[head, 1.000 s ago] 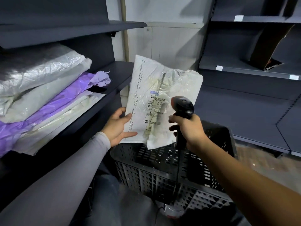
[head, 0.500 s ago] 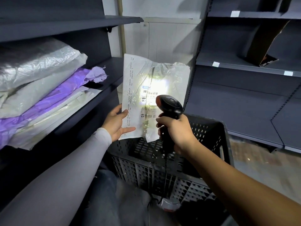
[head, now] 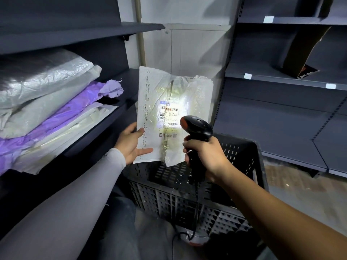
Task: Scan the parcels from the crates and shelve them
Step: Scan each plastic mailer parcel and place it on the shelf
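parcel (head: pixel 174 113) pinched upright in left hand (head: pixel 131 143), right hand (head: pixel 204 156) gripping scanner (head: pixel 197 128) just beside

The left hand (head: pixel 131 143) reaches forward from a grey-sleeved forearm, palm turned inward, thumb laid across the front of the parcel (head: pixel 169 113) near its lower left edge, index finger straight along its bottom margin, the other fingers hidden behind it; the right hand (head: pixel 204 156) comes in from the lower right on a bare forearm, wrist slightly raised, fingers curled round the grip of the scanner (head: pixel 197 132), knuckles toward the camera; the two hands are near each other at about the same height, not touching
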